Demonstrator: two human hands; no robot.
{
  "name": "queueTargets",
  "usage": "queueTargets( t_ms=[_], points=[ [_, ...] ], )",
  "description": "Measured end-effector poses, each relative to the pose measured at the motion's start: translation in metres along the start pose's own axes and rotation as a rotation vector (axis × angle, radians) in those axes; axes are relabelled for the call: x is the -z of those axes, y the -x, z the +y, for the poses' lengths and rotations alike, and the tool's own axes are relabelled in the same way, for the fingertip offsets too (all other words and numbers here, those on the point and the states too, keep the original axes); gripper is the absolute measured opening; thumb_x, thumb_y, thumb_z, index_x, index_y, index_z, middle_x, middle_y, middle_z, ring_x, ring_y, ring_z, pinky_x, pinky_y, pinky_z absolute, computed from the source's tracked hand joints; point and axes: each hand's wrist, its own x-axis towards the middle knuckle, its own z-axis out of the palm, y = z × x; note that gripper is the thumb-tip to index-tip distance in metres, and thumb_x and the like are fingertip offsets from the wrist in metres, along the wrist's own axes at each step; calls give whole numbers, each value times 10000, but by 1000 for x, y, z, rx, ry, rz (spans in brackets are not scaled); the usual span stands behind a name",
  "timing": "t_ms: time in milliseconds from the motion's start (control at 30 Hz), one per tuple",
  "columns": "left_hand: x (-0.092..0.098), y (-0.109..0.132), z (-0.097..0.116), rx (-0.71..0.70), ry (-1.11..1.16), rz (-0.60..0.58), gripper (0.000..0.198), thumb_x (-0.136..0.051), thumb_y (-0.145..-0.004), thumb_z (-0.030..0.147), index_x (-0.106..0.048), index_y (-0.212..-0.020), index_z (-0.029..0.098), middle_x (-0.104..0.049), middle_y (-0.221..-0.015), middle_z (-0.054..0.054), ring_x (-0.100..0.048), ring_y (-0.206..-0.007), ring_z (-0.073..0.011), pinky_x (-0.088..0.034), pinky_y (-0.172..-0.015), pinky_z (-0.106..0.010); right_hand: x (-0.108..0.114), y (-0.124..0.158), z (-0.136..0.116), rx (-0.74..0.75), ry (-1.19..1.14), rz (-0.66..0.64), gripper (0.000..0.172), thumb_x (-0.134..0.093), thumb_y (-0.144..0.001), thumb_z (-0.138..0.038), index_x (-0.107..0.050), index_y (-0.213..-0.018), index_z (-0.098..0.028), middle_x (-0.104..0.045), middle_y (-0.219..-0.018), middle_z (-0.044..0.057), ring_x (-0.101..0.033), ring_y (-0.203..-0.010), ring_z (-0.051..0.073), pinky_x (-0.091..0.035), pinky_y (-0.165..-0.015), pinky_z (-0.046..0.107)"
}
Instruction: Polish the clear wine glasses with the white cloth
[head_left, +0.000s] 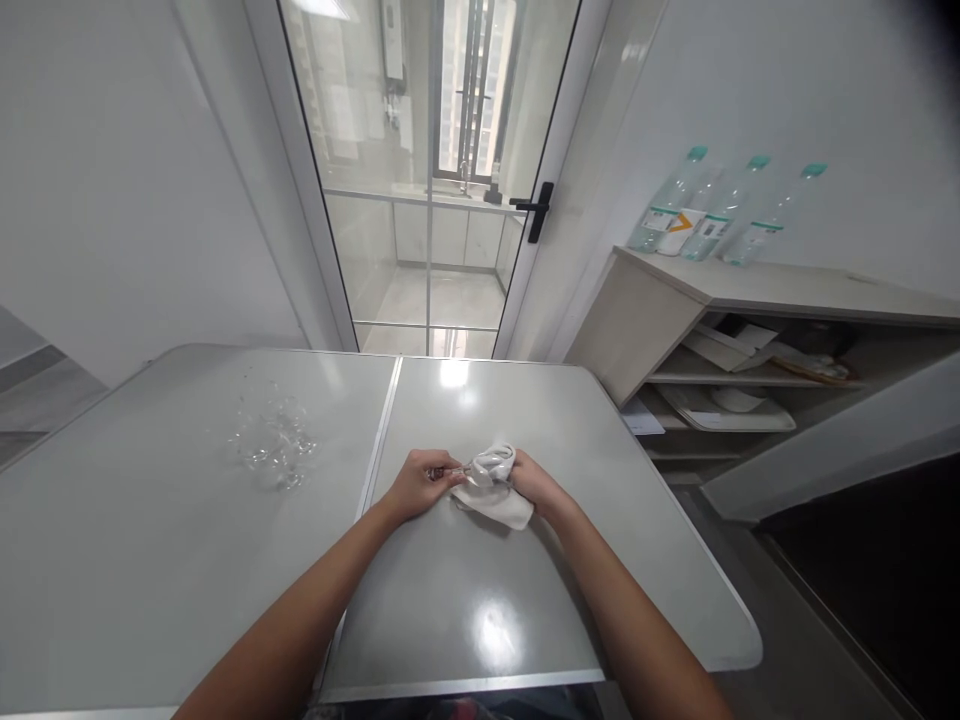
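From my remote seat, I see the left hand [424, 484] pinching a clear item [456, 472] just below frame centre, seemingly to steady it, while the right hand [537, 486] grasps the white cloth [498, 506] bunched against it; tangled clear pieces [276, 448] lie mid-left, perhaps for elbow room

Plenty of room on the counter [637, 450] right of the right hand [536, 485], plus a decent gap straight ahead to the glass door [428, 198]. Left of the left hand [416, 483], a tangle of clear plastic [277, 445] is in the way, though its near side's open.
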Motion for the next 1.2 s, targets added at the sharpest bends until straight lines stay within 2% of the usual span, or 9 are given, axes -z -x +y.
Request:
queueTargets(
  t_ms=[67,200,267,533,700,867,1000,1100,1200],
  points=[
    [1,0,-3,13,-32,26,211,-738,-895,361,-782,-839,162,-661,-672,-25,-507,-592,-117,-407,-596,-257,4,-4,1,34,12,81,250,-679,-698,-253,-793,-888,-136,-777,-852,66,-696,-813,234,-538,-753,313],
    [2,-1,-9,50,-118,205,209,-721,-902,362,-767,-851,164,-617,-646,-5,-505,-586,-118,-414,-601,-259,9,-11,0,280,-55,432,336,-684,-735,-264,-785,-1043,-172,-788,-1047,93,-695,-1022,279,-525,-962,401],
    [3,-2,-10,61,-146,295,214,-707,-910,362,-762,-852,164,-611,-646,-3,-514,-592,-120,-419,-606,-260,7,-11,-2,401,-76,477,377,-678,-777,-285,-766,-1134,-197,-779,-1119,90,-675,-1116,285,-471,-1075,443],
    [5,-2,-11,67,-130,286,232,-716,-896,384,-778,-851,164,-585,-594,13,-484,-552,-111,-391,-558,-243,-5,12,-8,429,11,25,638,-722,-865,-444,-568,-1444,-226,-624,-1415,98,-521,-1364,292,-379,-1181,446],
    [3,-3,-8,72,-133,220,249,-709,-895,391,-773,-840,157,-571,-590,14,-471,-547,-108,-391,-561,-243,4,15,-17,460,190,-21,460,-491,-1030,-491,-628,-1399,-252,-635,-1214,85,-574,-1189,264,-437,-1096,422],
    [3,0,-6,102,-124,138,260,-710,-889,384,-750,-779,152,-519,-576,25,-425,-559,-100,-357,-569,-247,-6,9,-9,511,426,-15,306,-652,-930,-273,-775,-1209,-251,-521,-1084,65,-599,-958,193,-503,-902,320],
    [5,-3,-10,268,195,153,319,-778,-825,449,-727,-757,141,-509,-590,22,-404,-549,-89,-317,-521,-233,-3,4,1,670,505,9,425,-578,-756,-29,-831,-1024,-241,-504,-1053,63,-569,-849,169,-480,-751,274],
    [10,-6,-11,444,503,64,374,-814,-775,490,-689,-732,140,-410,-524,55,-298,-448,-57,-218,-432,-217,6,3,2,772,716,-6,538,-524,-686,12,-835,-1012,-281,-545,-989,61,-544,-851,197,-463,-800,321],
    [13,-8,-10,532,670,-24,379,-833,-759,473,-661,-715,139,-338,-520,76,-230,-418,-37,-164,-400,-205,10,6,0,822,762,-11,479,-538,-720,-21,-838,-975,-294,-619,-926,60,-553,-848,220,-450,-854,372]
  ],
)
